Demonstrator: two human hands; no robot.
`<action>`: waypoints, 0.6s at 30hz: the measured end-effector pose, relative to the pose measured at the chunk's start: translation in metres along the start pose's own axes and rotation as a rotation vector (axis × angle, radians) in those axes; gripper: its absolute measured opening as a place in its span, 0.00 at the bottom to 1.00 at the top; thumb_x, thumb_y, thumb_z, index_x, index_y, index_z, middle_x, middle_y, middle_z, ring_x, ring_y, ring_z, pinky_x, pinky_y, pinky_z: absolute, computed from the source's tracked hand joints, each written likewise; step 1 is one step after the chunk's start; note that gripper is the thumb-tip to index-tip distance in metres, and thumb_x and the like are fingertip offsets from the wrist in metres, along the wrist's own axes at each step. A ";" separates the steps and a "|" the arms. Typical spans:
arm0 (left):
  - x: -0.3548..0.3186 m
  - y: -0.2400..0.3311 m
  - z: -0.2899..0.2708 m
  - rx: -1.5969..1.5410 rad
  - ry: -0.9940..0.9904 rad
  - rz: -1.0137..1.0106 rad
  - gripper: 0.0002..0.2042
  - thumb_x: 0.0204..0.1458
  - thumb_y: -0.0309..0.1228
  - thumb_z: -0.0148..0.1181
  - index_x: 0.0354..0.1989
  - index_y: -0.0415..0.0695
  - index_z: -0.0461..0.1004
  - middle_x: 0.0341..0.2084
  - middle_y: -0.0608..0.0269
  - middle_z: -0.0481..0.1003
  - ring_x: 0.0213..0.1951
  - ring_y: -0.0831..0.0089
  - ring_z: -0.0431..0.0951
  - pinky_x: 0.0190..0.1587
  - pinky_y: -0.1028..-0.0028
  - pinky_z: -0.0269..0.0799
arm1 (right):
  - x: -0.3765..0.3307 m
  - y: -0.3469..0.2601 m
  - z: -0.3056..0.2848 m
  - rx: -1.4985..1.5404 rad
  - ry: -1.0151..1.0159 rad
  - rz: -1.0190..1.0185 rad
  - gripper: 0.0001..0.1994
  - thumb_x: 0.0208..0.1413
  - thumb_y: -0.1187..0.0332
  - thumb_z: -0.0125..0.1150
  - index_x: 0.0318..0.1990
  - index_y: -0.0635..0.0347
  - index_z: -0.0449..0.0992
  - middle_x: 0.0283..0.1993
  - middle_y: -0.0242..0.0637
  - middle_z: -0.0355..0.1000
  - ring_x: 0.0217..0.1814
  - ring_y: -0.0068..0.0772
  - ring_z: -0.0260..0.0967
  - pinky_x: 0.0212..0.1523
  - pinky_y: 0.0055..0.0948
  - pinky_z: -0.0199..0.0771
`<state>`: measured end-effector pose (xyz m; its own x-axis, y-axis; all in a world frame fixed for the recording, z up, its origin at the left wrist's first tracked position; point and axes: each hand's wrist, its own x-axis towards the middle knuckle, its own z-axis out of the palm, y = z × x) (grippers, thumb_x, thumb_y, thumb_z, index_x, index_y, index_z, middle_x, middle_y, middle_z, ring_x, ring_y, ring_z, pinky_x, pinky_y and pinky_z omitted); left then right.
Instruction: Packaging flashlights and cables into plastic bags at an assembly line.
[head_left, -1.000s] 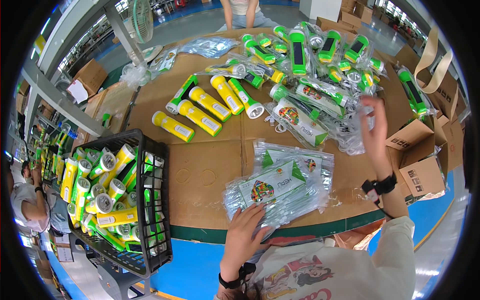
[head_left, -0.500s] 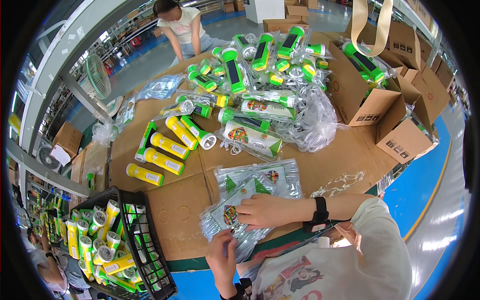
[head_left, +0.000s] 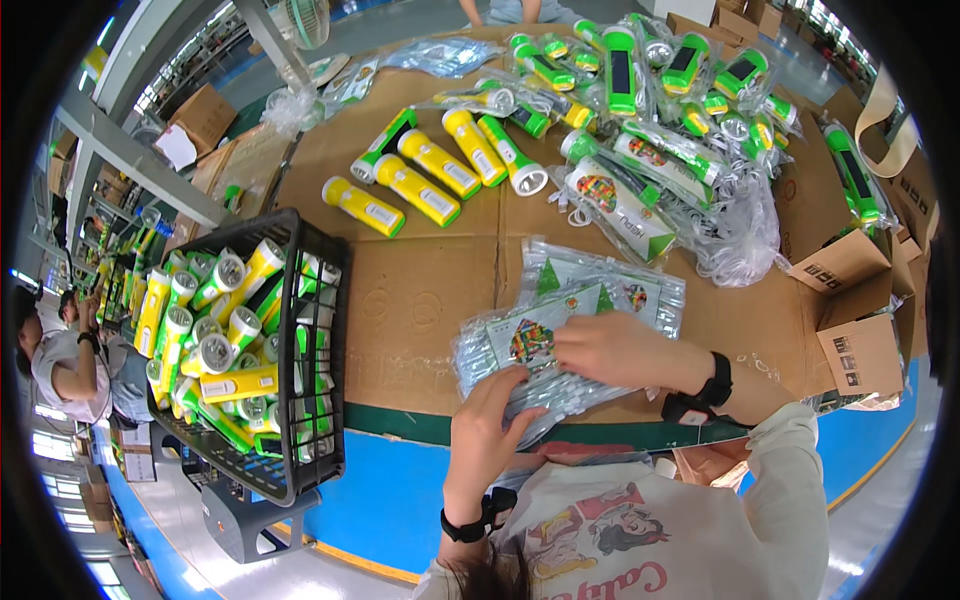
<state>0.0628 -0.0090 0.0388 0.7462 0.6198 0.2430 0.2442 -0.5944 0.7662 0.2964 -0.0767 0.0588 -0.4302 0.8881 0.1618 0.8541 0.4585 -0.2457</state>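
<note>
A pile of clear plastic bags with printed cards inside (head_left: 640,283) lies in front of me at the near table edge. My right hand (head_left: 612,350) is on the top bag, its bent fingertips closed on the plastic beside the card's colourful picture; the thumb is hidden. At the bag's lower left edge is my left hand (head_left: 485,425), fingers touching the plastic and thumb spread away from them. Beyond the bags, several yellow and green flashlights (head_left: 430,190) lie loose on the cardboard. Bagged flashlights with printed cards (head_left: 620,205) lie farther right.
A black plastic crate (head_left: 297,400) full of yellow and green flashlights stands left of the table. More bagged flashlights (head_left: 685,65) and white cables are heaped at the back right. Open cardboard boxes (head_left: 862,355) stand at the right. Another person (head_left: 75,375) is at far left.
The view has turned, so the table appears higher and farther right, with more of the crate showing. My left hand has come up to the bag edge, thumb spread; my right hand stays on the bag.
</note>
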 end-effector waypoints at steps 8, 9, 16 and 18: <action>-0.006 0.007 -0.020 -0.125 0.569 0.063 0.11 0.44 0.09 0.59 0.36 0.34 0.78 0.32 0.50 0.81 0.33 0.60 0.82 0.39 0.72 0.77 | 0.017 -0.011 -0.044 0.005 0.443 0.082 0.09 0.47 0.70 0.69 0.33 0.55 0.72 0.34 0.31 0.72 0.38 0.37 0.71 0.45 0.38 0.70; -0.009 0.005 -0.025 -0.124 0.581 0.059 0.11 0.44 0.09 0.59 0.36 0.34 0.78 0.32 0.50 0.81 0.33 0.60 0.82 0.39 0.72 0.77 | 0.020 -0.012 -0.049 -0.025 0.440 0.077 0.09 0.47 0.70 0.69 0.33 0.56 0.73 0.34 0.31 0.72 0.38 0.37 0.71 0.44 0.40 0.70; -0.014 0.016 -0.029 0.266 0.844 -0.009 0.15 0.45 0.17 0.65 0.43 0.39 0.76 0.47 0.55 0.77 0.51 0.55 0.75 0.58 0.58 0.65 | 0.032 -0.033 -0.053 0.007 0.305 0.058 0.08 0.47 0.72 0.67 0.34 0.58 0.74 0.35 0.33 0.72 0.38 0.37 0.71 0.50 0.40 0.70; -0.018 0.031 -0.032 0.357 0.593 0.085 0.17 0.45 0.22 0.67 0.45 0.44 0.76 0.48 0.59 0.77 0.52 0.58 0.74 0.66 0.51 0.52 | 0.035 -0.041 -0.046 -0.080 0.294 -0.061 0.08 0.45 0.72 0.65 0.34 0.59 0.73 0.35 0.33 0.72 0.37 0.35 0.71 0.48 0.39 0.70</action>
<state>0.0370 -0.0227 0.0772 0.3327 0.6784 0.6551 0.4644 -0.7224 0.5123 0.2601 -0.0654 0.1189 -0.3881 0.8062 0.4466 0.8547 0.4961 -0.1529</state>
